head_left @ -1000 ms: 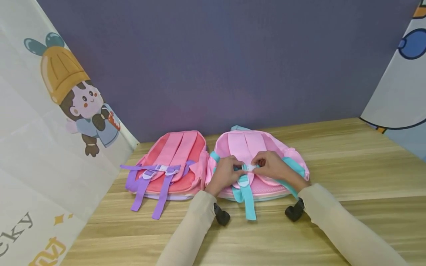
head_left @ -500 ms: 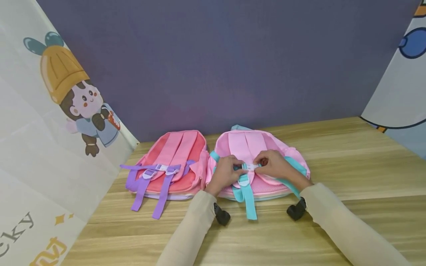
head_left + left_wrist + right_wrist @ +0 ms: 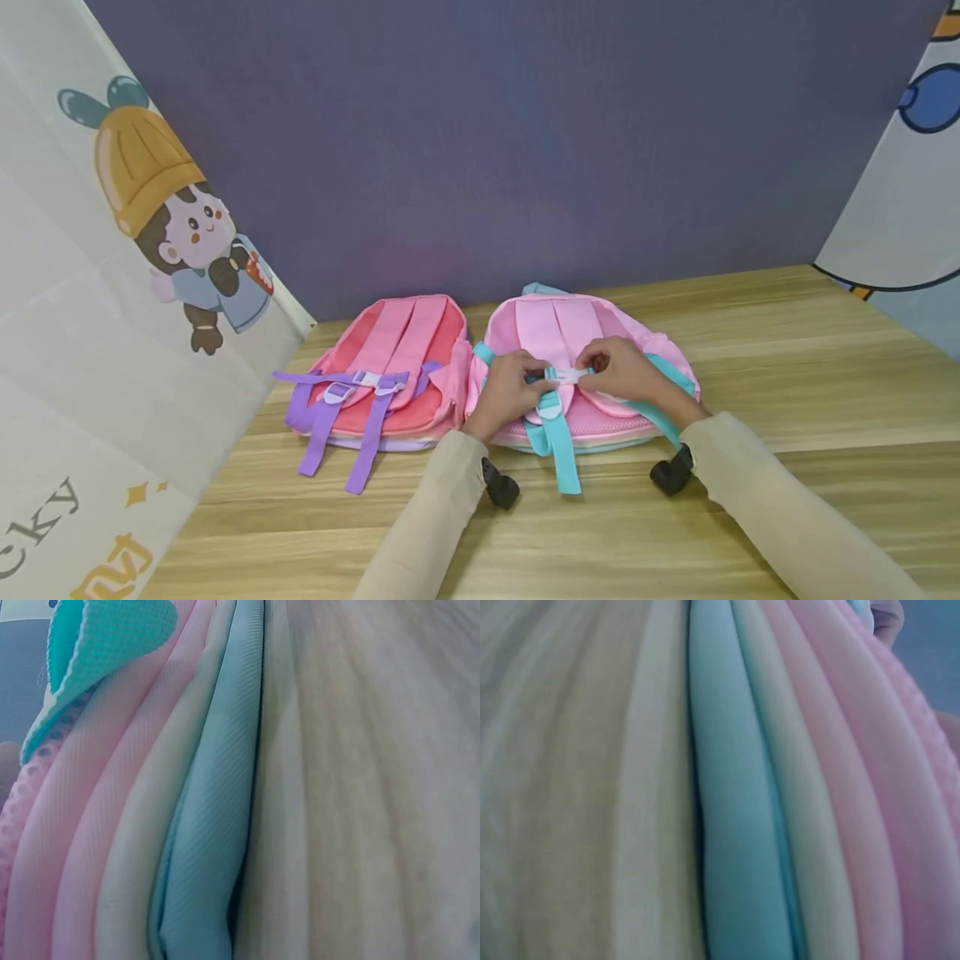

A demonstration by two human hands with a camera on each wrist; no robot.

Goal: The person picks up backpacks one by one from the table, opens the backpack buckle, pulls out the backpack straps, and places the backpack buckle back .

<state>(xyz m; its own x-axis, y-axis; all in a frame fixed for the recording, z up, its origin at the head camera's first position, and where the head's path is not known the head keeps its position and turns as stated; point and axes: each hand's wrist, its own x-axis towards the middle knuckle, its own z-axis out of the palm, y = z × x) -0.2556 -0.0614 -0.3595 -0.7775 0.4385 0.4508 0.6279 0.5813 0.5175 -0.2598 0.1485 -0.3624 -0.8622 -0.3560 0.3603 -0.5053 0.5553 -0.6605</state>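
Pinching the left end of a white plastic buckle (image 3: pixel 567 377), the left hand (image 3: pixel 508 393) has its thumb and forefinger close together on my head view. The right hand (image 3: pixel 621 371) pinches the buckle's other end, thumb against forefinger. From where I sit, I can't tell whether the buckle's two halves are fully joined.

The buckle sits over the light pink backpack (image 3: pixel 592 427), across the lower part of its padded shoulder straps (image 3: pixel 555 329). Just below, turquoise webbing (image 3: pixel 564 454) runs through a white strap adjuster (image 3: pixel 550 408), its loose tail reaching past the bag's near edge. My left wrist feed gives me a folded flap of that webbing and the bag's side in pink, cream and pale blue bands; my right wrist feed shows similar bands, with blurred bits of hand at the edge.

Touching the light pink bag on its left is a coral-pink backpack (image 3: pixel 411 414), straps up too, with purple webbing (image 3: pixel 365 454) and a second white buckle (image 3: pixel 367 380). Both bags lie on a wood-grain tabletop (image 3: pixel 585 550). Nearer me come two beige sleeves (image 3: pixel 427 517), a black wrist camera (image 3: pixel 501 487) at each cuff. Behind the bags stands a dark blue-grey panel (image 3: pixel 510 150), and a cartoon figure (image 3: pixel 206 225) decorates the white surface at left.
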